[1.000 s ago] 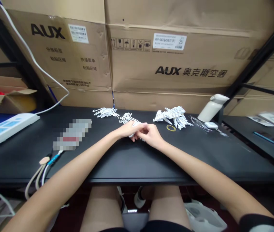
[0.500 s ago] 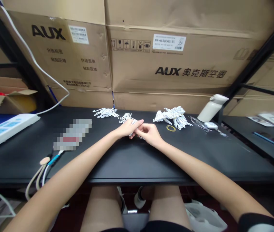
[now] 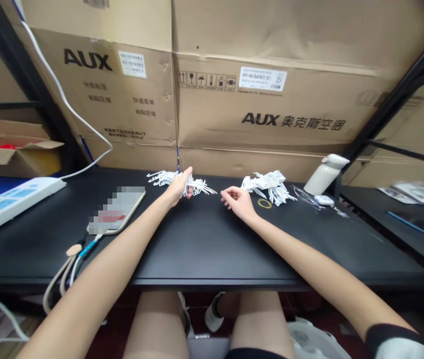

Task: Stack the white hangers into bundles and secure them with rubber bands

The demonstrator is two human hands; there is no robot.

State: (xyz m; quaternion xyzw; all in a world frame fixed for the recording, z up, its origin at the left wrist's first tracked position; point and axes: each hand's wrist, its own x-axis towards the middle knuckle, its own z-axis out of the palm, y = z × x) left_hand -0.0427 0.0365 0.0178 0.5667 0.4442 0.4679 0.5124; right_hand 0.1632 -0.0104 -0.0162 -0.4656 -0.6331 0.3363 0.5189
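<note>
Head view shows a bunch of white hooked sticks (image 3: 199, 184) well to the left of the yellow band (image 3: 264, 203), clasped by the left hand (image 3: 180, 187), thumb on the near side and fingers wrapped round, with loose ends fanning out towards the band. Nearer the band, just to its left, the right hand (image 3: 238, 202) hangs with curled fingers and its thumb close to the fingertips; nothing shows between them, though I cannot tell whether they meet. Beyond the left hand, farther left of the band, lies a left pile (image 3: 158, 178) of similar sticks, overlapping the bunch so that their edges are hard to separate. Directly behind the band sits the larger right pile (image 3: 271, 185). Each stick looks thin, light and fairly stiff, probably smooth-coated, so a loose bunch should slide and splay easily, and the hooked ends are likely to snag on neighbours. I judge the straight shafts near mid-length the best place to hold, squeezing evenly; the hooks or splayed tips would give a poor purchase.
</note>
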